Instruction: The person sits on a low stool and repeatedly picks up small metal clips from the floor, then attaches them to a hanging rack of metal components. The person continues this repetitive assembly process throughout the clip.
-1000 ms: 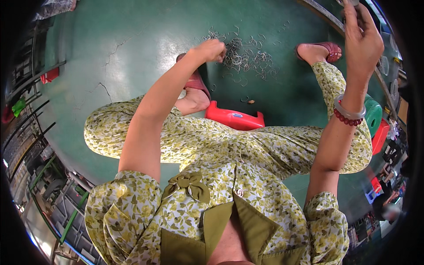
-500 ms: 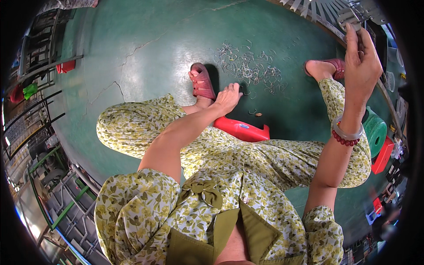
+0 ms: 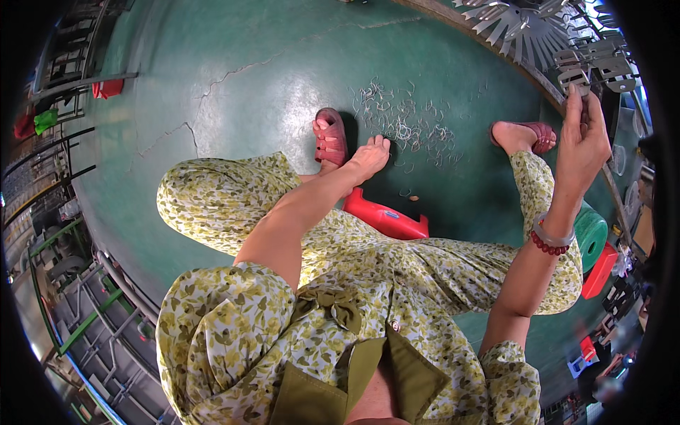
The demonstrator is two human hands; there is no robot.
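Observation:
My left hand (image 3: 370,157) hangs low over the green floor, beside the near left edge of a loose scatter of thin curved wire pieces (image 3: 405,127). Its fingers are curled in, and whatever they may hold is hidden or too small to make out. Raised at the far right, my right hand (image 3: 586,142) pinches a small flat silver metal plate with slots (image 3: 574,76) between thumb and fingers. That plate is right beside a row of similar metal plates (image 3: 613,69). A grey bangle and a red bead bracelet circle my right wrist.
A large toothed metal disc (image 3: 520,27) stands past a long rail (image 3: 482,39). A red plastic piece (image 3: 388,218) lies by my legs. To the right are a green roll (image 3: 591,234) and a red box (image 3: 600,270). Metal frames (image 3: 106,319) line the left.
The view has shifted slightly, bringing more of the metal plates at the upper right into sight. My left fingers look more curled. The right hand still pinches its metal plate.

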